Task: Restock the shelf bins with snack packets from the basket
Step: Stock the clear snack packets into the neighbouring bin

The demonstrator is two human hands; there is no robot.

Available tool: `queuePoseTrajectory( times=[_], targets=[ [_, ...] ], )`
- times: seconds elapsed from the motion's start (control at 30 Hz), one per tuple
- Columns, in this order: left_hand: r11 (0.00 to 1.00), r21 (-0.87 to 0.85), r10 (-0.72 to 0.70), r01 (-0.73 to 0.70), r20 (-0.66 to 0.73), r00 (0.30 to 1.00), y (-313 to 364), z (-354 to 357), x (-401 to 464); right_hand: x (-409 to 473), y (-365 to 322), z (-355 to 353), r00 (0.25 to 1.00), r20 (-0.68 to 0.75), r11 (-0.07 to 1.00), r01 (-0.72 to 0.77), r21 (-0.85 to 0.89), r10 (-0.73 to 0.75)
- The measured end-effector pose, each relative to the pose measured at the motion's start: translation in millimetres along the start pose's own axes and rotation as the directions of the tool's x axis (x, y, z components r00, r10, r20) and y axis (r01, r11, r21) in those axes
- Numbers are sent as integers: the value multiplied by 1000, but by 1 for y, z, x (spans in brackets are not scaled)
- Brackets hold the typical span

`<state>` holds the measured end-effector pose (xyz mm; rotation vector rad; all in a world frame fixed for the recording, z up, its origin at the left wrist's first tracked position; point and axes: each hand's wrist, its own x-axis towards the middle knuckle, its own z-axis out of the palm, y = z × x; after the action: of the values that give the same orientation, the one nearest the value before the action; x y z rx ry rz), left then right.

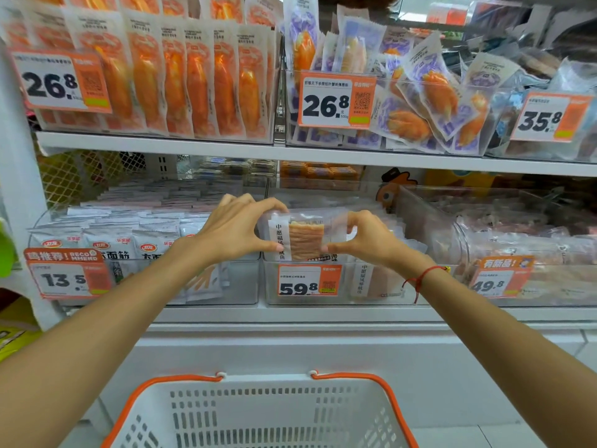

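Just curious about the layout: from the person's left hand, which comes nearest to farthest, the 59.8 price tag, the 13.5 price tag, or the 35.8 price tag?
From the left hand:
1. 59.8 price tag, just below and right.
2. 13.5 price tag, lower left.
3. 35.8 price tag, upper shelf, far right.

Bright, even store light here, shadows soft. I see glare on the clear bin fronts (533,202) at right and on the orange packets (193,76) far left. Wide-angle bends the shelf edge (290,153); corners smear. Far top right is soft, centre sharp.
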<state>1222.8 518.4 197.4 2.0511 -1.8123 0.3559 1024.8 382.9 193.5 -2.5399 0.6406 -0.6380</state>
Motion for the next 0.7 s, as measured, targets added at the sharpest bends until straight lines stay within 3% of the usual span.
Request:
queuePoseTrajectory(
  times=[0.23,0.3,0.43,0.6,0.7],
  targets=[
    [1000,-11,-27,28,74,997,2,2,1,10,17,-8,996,77,938,74,-337,-51],
    [1000,2,-21,21,114,993,3,2,-1,11,10,-14,992,126,961,54,-270,-21],
    [999,27,-30,26,162,986,10,1,-1,13,-12,-26,976,209,990,-79,115,53],
    [995,98,7,-32,241,970,12,-10,4,20,-23,-16,990,127,980,81,-180,-58],
    [997,67,24,-44,274,961,10,-22,11,19,-21,-19,991,103,976,101,-195,-82]
  ],
)
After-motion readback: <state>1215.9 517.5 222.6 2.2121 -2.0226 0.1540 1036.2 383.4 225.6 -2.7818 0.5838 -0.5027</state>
